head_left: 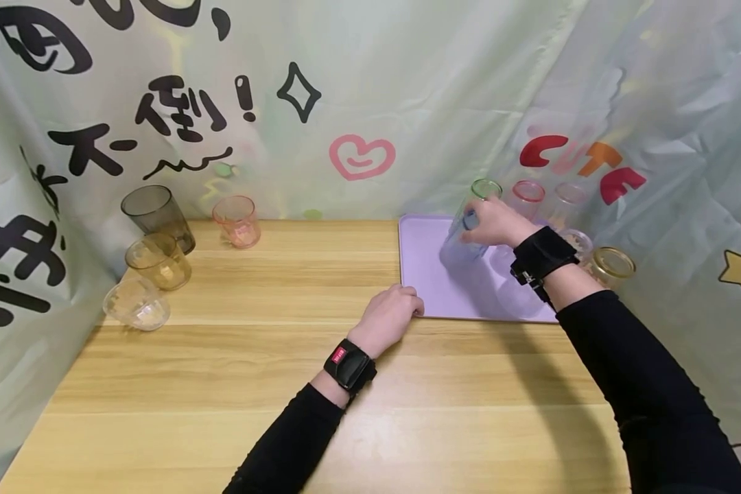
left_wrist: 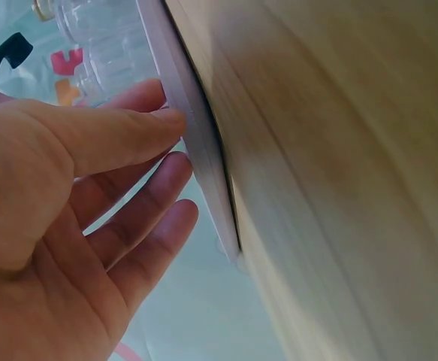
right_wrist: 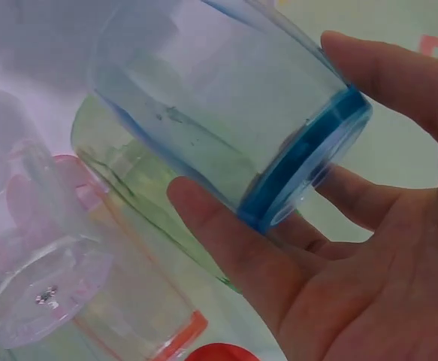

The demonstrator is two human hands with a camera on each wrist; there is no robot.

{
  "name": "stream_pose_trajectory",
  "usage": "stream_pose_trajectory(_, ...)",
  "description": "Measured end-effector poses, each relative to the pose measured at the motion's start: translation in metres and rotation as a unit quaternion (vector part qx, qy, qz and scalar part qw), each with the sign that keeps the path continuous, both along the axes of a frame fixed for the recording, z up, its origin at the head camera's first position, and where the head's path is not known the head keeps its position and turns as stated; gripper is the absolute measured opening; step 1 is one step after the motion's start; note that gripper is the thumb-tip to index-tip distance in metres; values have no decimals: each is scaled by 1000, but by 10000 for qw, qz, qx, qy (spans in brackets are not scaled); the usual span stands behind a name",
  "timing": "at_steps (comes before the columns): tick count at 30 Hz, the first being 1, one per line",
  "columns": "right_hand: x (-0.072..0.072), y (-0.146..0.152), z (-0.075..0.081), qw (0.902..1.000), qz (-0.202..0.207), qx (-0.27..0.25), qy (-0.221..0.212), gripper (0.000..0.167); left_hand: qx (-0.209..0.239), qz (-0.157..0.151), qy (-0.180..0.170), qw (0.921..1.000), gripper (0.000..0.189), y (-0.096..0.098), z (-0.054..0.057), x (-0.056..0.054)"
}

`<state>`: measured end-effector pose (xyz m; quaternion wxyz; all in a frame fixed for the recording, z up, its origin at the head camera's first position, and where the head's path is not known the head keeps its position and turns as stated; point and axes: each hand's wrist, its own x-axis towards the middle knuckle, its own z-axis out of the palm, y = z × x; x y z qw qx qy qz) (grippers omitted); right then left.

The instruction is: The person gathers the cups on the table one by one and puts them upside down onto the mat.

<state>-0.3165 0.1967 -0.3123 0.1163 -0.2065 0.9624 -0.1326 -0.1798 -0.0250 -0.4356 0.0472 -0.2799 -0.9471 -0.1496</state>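
Observation:
My right hand [head_left: 492, 221] grips a clear blue-tinted cup [head_left: 462, 248] over the purple tray [head_left: 429, 291]. Its thumb and fingers go round the cup near the thick blue end [right_wrist: 309, 162], which points toward the palm. Right behind that cup stands a green-tinted cup [head_left: 486, 186], partly covered by it. My left hand [head_left: 390, 319] is at the tray's front left corner. In the left wrist view its thumb touches the tray edge [left_wrist: 196, 124], and the other fingers are loosely bent beside it.
On the tray's right side stand a red-rimmed cup [head_left: 527, 192], clear cups [head_left: 571, 195] and an amber-rimmed cup [head_left: 613, 263]. At the table's left are a grey cup [head_left: 160, 216], an amber cup [head_left: 163, 264], a clear cup [head_left: 138, 305] and a pink cup [head_left: 239, 223]. A printed cloth [head_left: 444, 103] hangs behind.

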Motion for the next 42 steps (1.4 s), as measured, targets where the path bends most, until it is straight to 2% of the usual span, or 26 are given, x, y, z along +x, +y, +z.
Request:
stream_pose_trajectory(14, -6, 6, -20, 9995, -35, 288, -139, 56, 16, 71, -146, 9999, 29, 0, 0, -1)
stream_pose_trajectory(23, -5, 10, -26, 9994, -14, 280, -216, 55, -62, 138, -203, 9997, 30, 1, -1, -3)
stream_pose_trajectory(35, -2, 13, -24, 9998, -19, 219, 19, 61, -80, 131, -216, 9996, 33, 1, 0, -5)
stream_pose_trajectory(39, 3, 12, -19, 9995, -225, 157, 153, 67, -13, 131, -251, 9996, 30, -1, 0, -5)
stream_pose_trajectory(42, 11, 7, -12, 9985, -452, 25, 320, 70, 83, 242, -200, 9995, 26, -3, 1, -6)
